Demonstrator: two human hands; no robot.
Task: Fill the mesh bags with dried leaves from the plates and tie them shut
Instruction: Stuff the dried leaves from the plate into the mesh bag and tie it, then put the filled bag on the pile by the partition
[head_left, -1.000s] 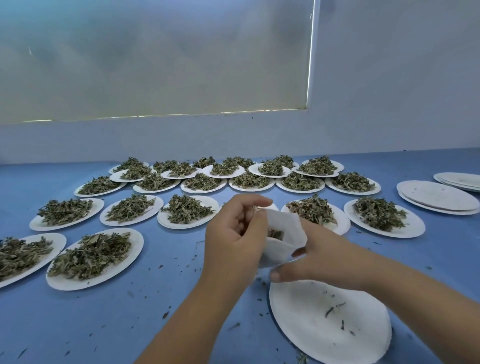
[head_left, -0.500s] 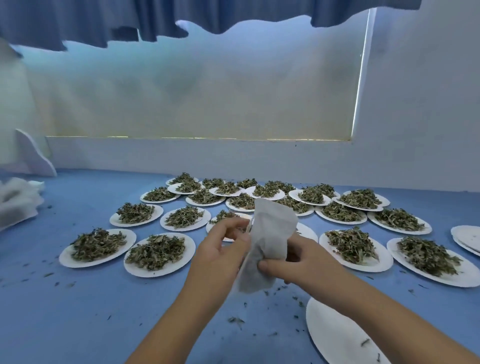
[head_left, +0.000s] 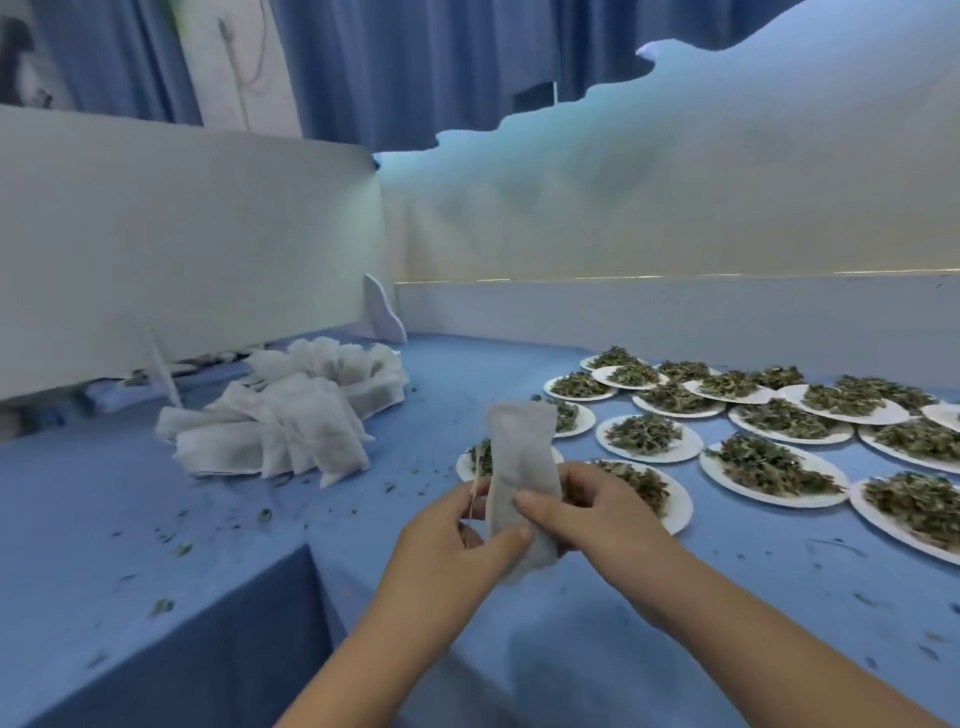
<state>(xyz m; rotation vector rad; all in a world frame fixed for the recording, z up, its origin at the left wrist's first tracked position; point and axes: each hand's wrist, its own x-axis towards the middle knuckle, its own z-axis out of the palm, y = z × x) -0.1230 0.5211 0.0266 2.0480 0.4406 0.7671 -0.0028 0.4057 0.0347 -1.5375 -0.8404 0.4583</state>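
Observation:
Both hands hold a white mesh bag (head_left: 519, 467) upright above the blue table. My left hand (head_left: 457, 545) pinches its lower left edge, where a thin drawstring hangs. My right hand (head_left: 587, 514) grips the bag's lower right side, thumb across the front. Dark leaves show faintly through the mesh. Several white paper plates heaped with dried leaves (head_left: 769, 467) spread over the table to the right, the nearest plate (head_left: 670, 514) partly behind my right hand.
A pile of filled white mesh bags (head_left: 291, 415) lies at the left near a white board wall (head_left: 182, 249). Leaf crumbs (head_left: 166, 603) litter the blue cloth. The table edge drops off at the lower left (head_left: 249, 582).
The view has swung left, bringing the bag pile into sight. The bag went from being held open over an empty plate to standing upright between both hands.

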